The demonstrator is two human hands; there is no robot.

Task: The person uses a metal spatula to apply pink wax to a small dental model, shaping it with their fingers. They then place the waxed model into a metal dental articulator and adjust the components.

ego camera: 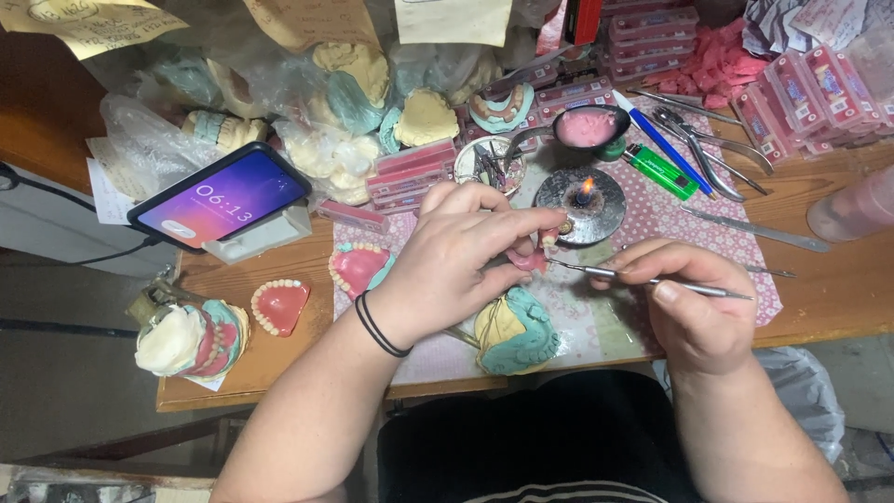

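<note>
A wooden table (838, 186), crowded from edge to edge, fills the upper frame, with a pink patterned mat (652, 219) spread at centre right. Bagged plaster casts (345, 102) pile up at upper centre, and a phone (220, 196) leans on a stand at left.

Judging by what lies about, the work seems midway: a pink wax plate with a full row of teeth (277, 304) sits at lower left and another (357, 267) at centre left, both looking set up, while the piece in hand appears unfinished. A teal and yellow cast (518, 333) rests at lower centre, just below the hands.

The left hand (456, 265), a black band at its wrist, is closed in a pinch around a small pink wax piece (533, 259) at frame centre, a tooth (550, 238) showing at its upper edge beside the fingertips. The right hand (694, 303) is curled shut on a thin metal tool (643, 278), held like a pen, its tip pointing left and touching or nearly touching the wax.

Just above the wax, a small flame (586, 185) burns on a round dark burner (592, 205). Pliers (712, 149), a blue pen (656, 135) and a green lighter (659, 170) lie at upper right.
</note>
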